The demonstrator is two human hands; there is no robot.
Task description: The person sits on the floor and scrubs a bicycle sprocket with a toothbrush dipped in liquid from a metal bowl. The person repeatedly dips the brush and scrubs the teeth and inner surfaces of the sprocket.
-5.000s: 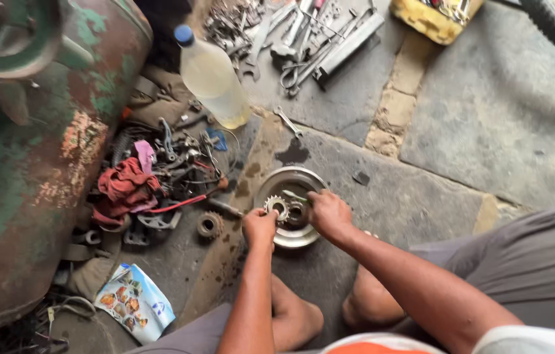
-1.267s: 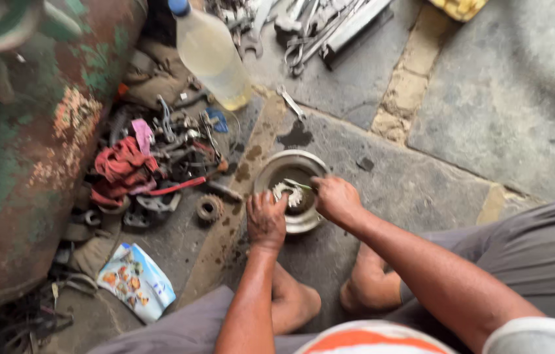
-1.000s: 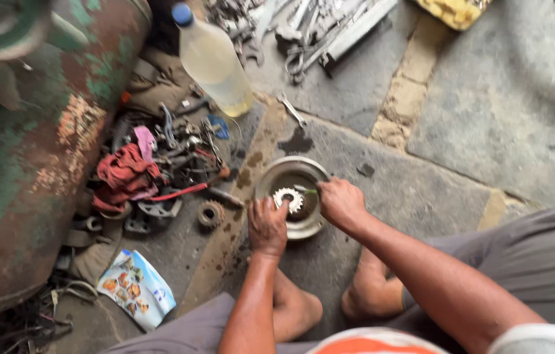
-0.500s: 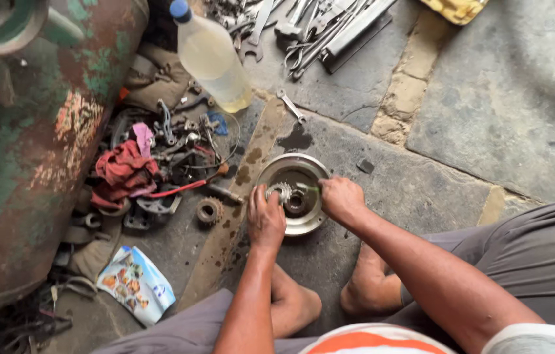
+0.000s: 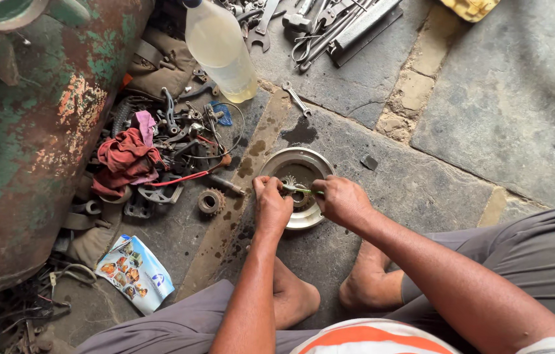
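There is one view only, from a camera worn on the person's head. It looks almost straight down at the stone floor (image 5: pixel 507 111) in front of the squatting person, from about head height, so both forearms run up from the bottom edge into the middle. The left hand (image 5: pixel 271 206) and right hand (image 5: pixel 342 200) sit near the centre, over a round metal dish (image 5: pixel 276 164). The person's bare feet and knees fill the lower edge; a rusty green drum (image 5: pixel 21 144) closes the left side, and tools (image 5: pixel 330 23) lie along the top.
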